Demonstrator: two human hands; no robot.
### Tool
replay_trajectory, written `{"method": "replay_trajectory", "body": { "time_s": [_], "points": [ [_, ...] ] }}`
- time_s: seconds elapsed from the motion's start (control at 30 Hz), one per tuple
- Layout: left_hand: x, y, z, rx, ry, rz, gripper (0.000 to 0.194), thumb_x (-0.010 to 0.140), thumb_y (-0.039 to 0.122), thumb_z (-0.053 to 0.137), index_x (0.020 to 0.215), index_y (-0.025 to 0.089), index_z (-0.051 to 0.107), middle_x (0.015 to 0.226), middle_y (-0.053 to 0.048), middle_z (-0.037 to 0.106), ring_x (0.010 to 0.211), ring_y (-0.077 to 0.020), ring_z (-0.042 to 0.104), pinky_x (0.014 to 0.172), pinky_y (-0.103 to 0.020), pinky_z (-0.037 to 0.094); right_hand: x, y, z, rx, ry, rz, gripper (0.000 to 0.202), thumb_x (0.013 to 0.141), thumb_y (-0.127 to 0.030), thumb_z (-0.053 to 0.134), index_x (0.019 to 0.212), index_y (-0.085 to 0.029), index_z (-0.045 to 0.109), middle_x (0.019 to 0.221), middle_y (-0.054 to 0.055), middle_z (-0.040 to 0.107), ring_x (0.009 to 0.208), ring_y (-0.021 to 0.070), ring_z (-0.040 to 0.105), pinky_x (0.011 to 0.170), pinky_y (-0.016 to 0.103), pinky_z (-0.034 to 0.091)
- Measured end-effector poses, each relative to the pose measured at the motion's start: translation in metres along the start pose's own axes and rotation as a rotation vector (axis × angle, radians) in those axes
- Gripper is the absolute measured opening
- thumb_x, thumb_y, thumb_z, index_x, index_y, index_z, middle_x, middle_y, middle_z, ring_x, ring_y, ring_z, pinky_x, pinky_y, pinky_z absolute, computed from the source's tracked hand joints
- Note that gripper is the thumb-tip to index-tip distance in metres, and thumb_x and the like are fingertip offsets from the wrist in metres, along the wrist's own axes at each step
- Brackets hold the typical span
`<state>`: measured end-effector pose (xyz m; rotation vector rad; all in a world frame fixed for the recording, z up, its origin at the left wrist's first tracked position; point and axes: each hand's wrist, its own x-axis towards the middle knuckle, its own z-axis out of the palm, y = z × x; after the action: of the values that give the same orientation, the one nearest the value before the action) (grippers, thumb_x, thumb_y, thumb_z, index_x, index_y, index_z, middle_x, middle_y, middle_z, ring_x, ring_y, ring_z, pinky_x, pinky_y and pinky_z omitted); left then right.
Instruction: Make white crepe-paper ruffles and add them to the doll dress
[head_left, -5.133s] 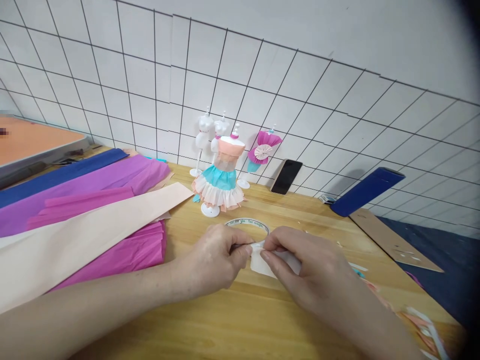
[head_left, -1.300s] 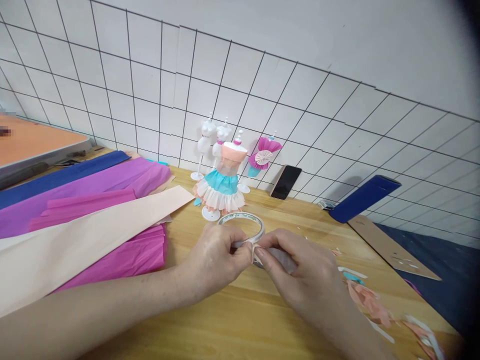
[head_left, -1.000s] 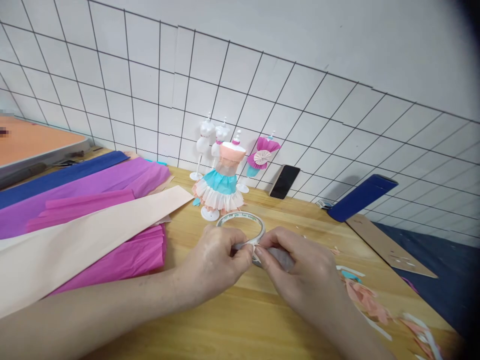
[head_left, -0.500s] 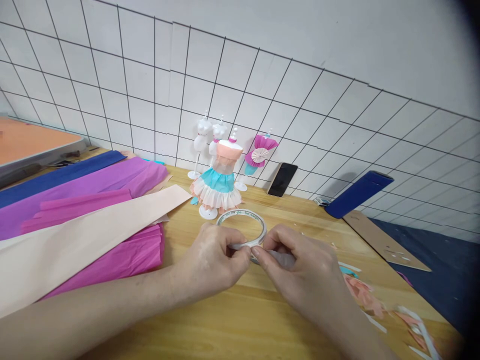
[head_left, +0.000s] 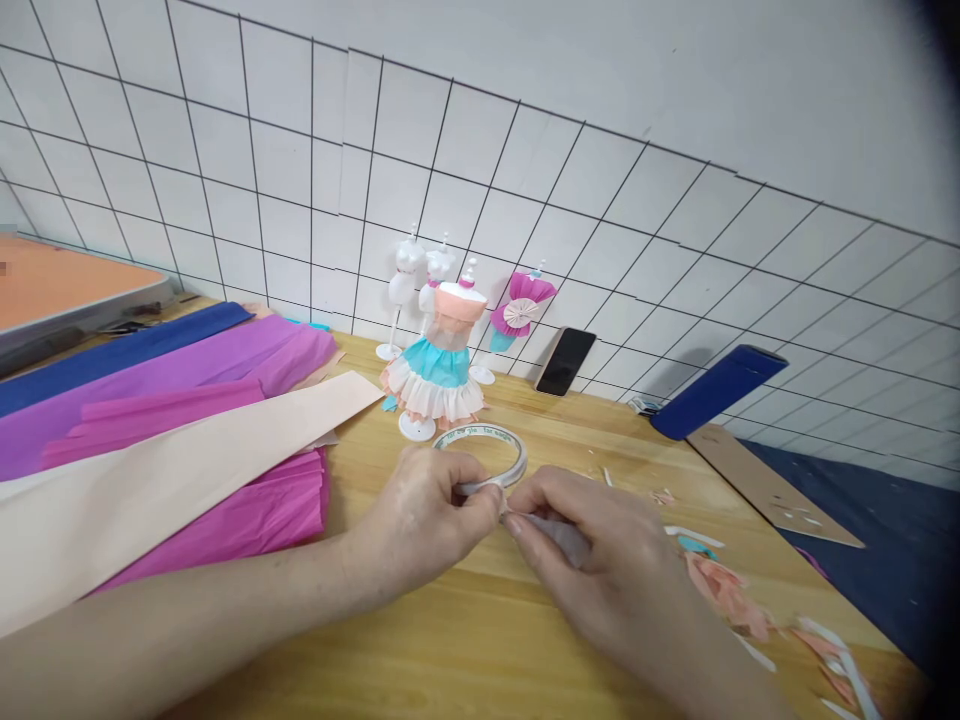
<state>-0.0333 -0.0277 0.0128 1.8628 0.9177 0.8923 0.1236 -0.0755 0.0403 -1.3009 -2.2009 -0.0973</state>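
A narrow roll of white tape [head_left: 517, 462] with printing inside its ring is pinched at its near edge by my left hand [head_left: 431, 510]. Close beside it, my right hand [head_left: 600, 560] is closed, thumb against forefinger, on a strip of tape [head_left: 564, 538] whose whitish part shows inside the palm. The fingertips of both hands nearly meet. Just behind the roll stands a small dress form [head_left: 439, 360] wearing a peach top and a turquoise and white ruffled skirt.
Bare white dress forms [head_left: 407, 265] and one in magenta paper [head_left: 521, 305] stand by the wall. A phone [head_left: 566, 362] and a blue case [head_left: 720, 392] lean at the right. Crepe paper sheets [head_left: 187, 445] cover the left; paper scraps [head_left: 727, 590] lie right.
My right hand has drawn slightly down and right, opening a small gap from my left fingertips. The tape roll has tilted and dropped a little; my left hand stays nearly still.
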Motion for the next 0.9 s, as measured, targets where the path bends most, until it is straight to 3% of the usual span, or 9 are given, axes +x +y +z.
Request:
{"method": "replay_trajectory", "body": {
  "time_s": [0.2,0.57,0.77,0.9],
  "points": [
    [-0.0021,0.0014,-0.0003,-0.021,-0.020,0.010,0.029,0.077,0.023,0.045,0.050,0.017,0.035,0.049,0.006,0.024,0.047,-0.0059,0.024,0.044,-0.022,0.017,0.0006,0.0037,-0.0009,0.000,0.048,0.045,0.012,0.082,-0.018,0.054,0.071,-0.021,0.056,0.056,-0.004,0.057,0.047,0.0104,0.049,0.047,0.023,0.037],
    [-0.0017,0.0010,0.0012,0.004,-0.010,-0.004,0.032,0.076,0.024,0.045,0.050,0.018,0.029,0.048,0.007,0.021,0.046,-0.0057,0.021,0.042,-0.022,0.015,0.0013,0.0073,0.0008,-0.047,0.072,0.077,0.013,0.080,-0.019,0.056,0.068,-0.021,0.053,0.052,-0.006,0.053,0.044,0.0094,0.046,0.044,0.022,0.036],
    [-0.0038,0.0045,-0.0013,0.008,-0.072,0.001,0.024,0.073,0.020,0.045,0.051,0.018,0.035,0.049,0.006,0.024,0.046,-0.0059,0.025,0.041,-0.022,0.016,0.0004,0.0059,0.0022,-0.050,0.077,0.087,0.015,0.079,-0.018,0.055,0.065,-0.021,0.050,0.052,-0.006,0.052,0.045,0.0097,0.047,0.045,0.022,0.035],
    [-0.0021,0.0031,-0.0027,-0.033,-0.095,-0.022,0.025,0.075,0.026,0.047,0.053,0.017,0.039,0.049,0.006,0.028,0.046,-0.0064,0.027,0.040,-0.022,0.016,0.0008,0.0056,0.0038,-0.054,0.088,0.112,0.016,0.079,-0.020,0.056,0.064,-0.021,0.051,0.052,-0.005,0.054,0.045,0.0102,0.048,0.045,0.023,0.035]
  ]
}}
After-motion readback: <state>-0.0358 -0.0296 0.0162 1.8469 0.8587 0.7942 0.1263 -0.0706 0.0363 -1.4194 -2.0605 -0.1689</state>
